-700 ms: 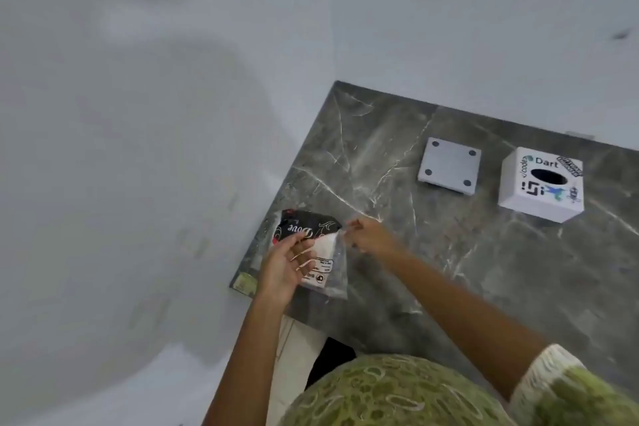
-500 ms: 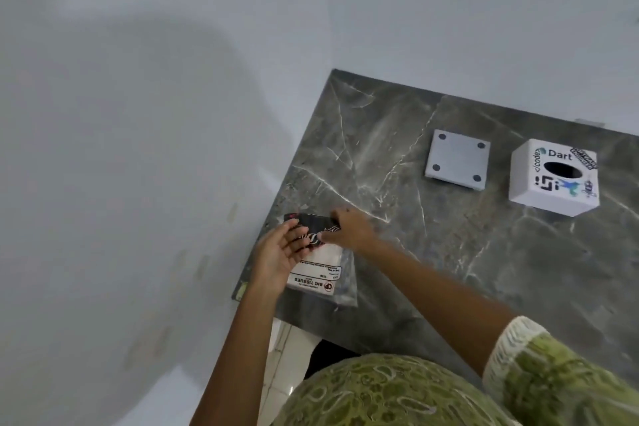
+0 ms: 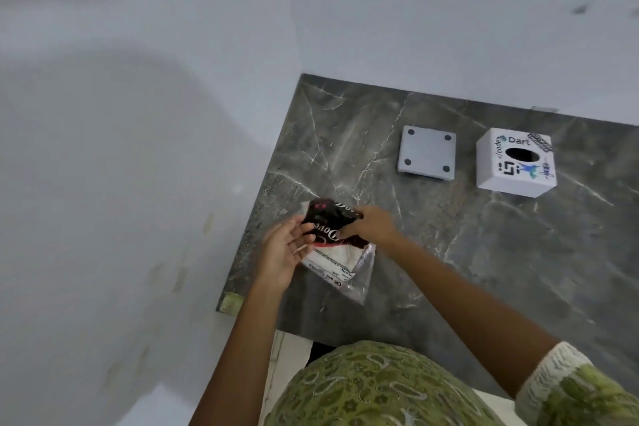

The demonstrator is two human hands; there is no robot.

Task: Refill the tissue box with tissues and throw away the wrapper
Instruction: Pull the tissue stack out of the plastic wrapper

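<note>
Grey marble table [image 3: 484, 252] against plain pale walls; only the head view to go on.

My left hand [image 3: 281, 252] cups the near-left edge of the tissue pack [image 3: 333, 245], fingers half curled, palm partly open toward me. My right hand [image 3: 371, 226] is closed in a pinch on the dark printed top of the wrapper, just across from the left. Pack sits between both hands, near the table's left edge. White tissues show through the clear lower part, and a loose clear flap hangs toward me.

Tissue box [image 3: 515, 166] stands well off past my right hand, oval slot up and looking empty. Its flat grey base plate [image 3: 427, 157] lies separately just left of the box, feet up.

Step, as I read it: opening the wrapper. To do it well:
- left hand anchors the stack, right hand peels the film away from it
- pull along the seam, not across, so the tissues stay squared
- keep the stack folded and flat; it has to go in from the box's underside
- keep the wrapper in one piece for binning
</note>
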